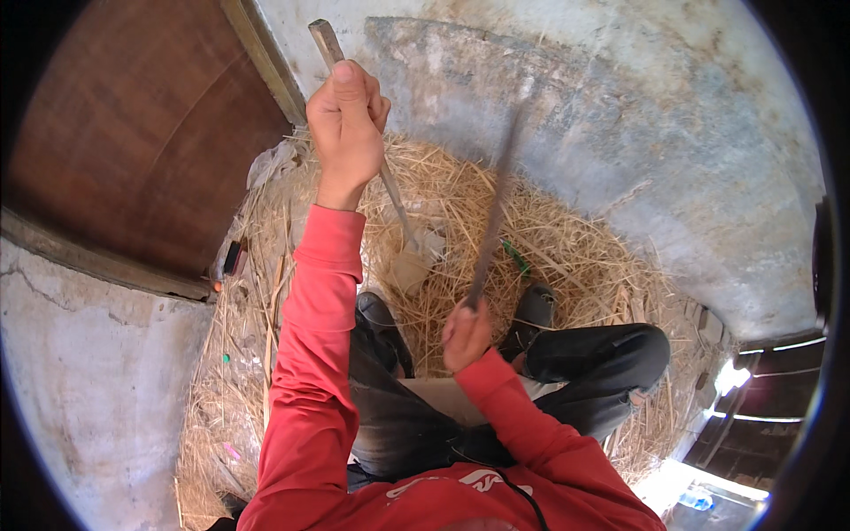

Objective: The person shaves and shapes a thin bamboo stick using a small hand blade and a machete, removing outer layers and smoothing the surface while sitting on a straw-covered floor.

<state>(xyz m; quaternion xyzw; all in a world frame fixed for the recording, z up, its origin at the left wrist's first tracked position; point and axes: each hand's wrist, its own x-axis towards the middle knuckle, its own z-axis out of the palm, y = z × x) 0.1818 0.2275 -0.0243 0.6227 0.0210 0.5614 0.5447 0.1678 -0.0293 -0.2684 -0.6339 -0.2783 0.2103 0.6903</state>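
Observation:
My left hand (pixel 348 119) is closed around a wooden stick (pixel 391 196) near its upper end, with the thumb pressed along it. The squared top (pixel 325 35) pokes out above the fist. Tilted slightly, the stick reaches down to a pale lump (pixel 413 268) in the straw; whether the two touch is hard to see. In my right hand (pixel 467 336), fingers wrapped round its lower end, is a long, dark, narrow blade-like tool (pixel 498 208). It points up and away, apart from the stick, and motion blurs it.
Loose straw (pixel 443 177) covers the floor around my dark shoes (pixel 534 310). A stained wall (pixel 575 115) curves across the far side. At the left stands a brown wooden panel (pixel 150 133) with a dark small object (pixel 234 257) near its foot. Something green (pixel 516 257) lies by my right shoe.

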